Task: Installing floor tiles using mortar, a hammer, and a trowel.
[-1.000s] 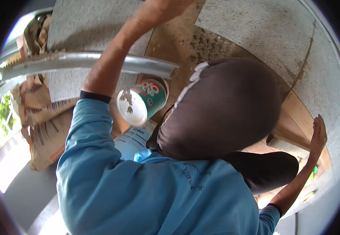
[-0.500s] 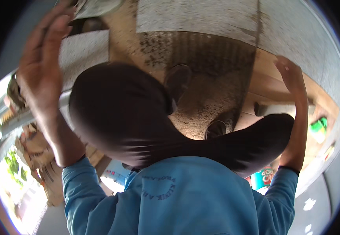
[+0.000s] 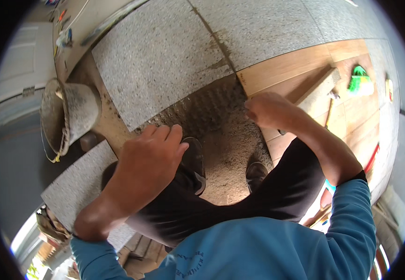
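My left hand [image 3: 150,156] is held above my left knee, palm down, its fingers bent but apart, with nothing seen in it. Beyond its fingertips are a large grey speckled tile [image 3: 160,60] and a strip of dark, ridged mortar [image 3: 207,109]. My right hand [image 3: 271,112] is curled closed over the right edge of the mortar, near the wood-look tiles [image 3: 286,70]. No object shows in its fingers, though their inner side is hidden. A long pale block [image 3: 318,88] lies just right of that hand.
A dirty bucket [image 3: 82,109] lies tipped at the left, above another speckled tile [image 3: 78,182]. A thin wooden handle [image 3: 329,112] and a green-and-white object [image 3: 361,81] rest on the right-hand tiles. My shoes [image 3: 257,173] stand on sandy ground.
My left hand has come down and inward from the upper left. My right hand has moved left toward the mortar. The view has shifted, bringing the bucket and more tile into sight.
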Demonstrator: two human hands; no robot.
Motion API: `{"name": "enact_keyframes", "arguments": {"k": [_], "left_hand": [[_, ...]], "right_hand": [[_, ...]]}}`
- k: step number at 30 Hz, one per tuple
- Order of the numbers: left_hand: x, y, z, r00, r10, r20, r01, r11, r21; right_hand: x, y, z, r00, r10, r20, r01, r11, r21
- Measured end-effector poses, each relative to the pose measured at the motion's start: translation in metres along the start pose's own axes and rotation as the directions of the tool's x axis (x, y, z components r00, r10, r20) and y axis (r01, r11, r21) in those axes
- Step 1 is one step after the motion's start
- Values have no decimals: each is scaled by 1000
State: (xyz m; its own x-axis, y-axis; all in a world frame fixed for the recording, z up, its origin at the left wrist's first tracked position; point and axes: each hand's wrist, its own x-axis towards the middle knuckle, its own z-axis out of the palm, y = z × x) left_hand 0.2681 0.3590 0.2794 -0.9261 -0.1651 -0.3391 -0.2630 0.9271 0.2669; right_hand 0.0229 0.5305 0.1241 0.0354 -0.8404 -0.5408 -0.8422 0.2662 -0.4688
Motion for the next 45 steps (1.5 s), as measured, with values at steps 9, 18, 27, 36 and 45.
{"name": "enact_keyframes", "arguments": {"k": [9, 18, 27, 36, 45], "left_hand": [[16, 15, 31, 986, 74, 152, -69, 997, -37], [-89, 137, -17, 991, 123, 60, -105, 966, -237], [-272, 110, -125, 861, -403, 311, 473, 860, -194], [-256, 48, -148, 551, -420, 722, 711, 689, -142], [-160, 63, -177, 819, -174, 546, 318, 931, -181]], "right_hand": [[-58, -101, 7, 995, 87, 52, -99, 943, 317], [-198, -147, 61, 834, 486, -261, -256, 760, 597], [-548, -209, 179, 448, 866, 222, -705, 189, 683], [-655, -450, 265, 231, 787, 573, -747, -234, 622], [-590, -565, 256, 382, 818, 431, -349, -304, 887]]}}
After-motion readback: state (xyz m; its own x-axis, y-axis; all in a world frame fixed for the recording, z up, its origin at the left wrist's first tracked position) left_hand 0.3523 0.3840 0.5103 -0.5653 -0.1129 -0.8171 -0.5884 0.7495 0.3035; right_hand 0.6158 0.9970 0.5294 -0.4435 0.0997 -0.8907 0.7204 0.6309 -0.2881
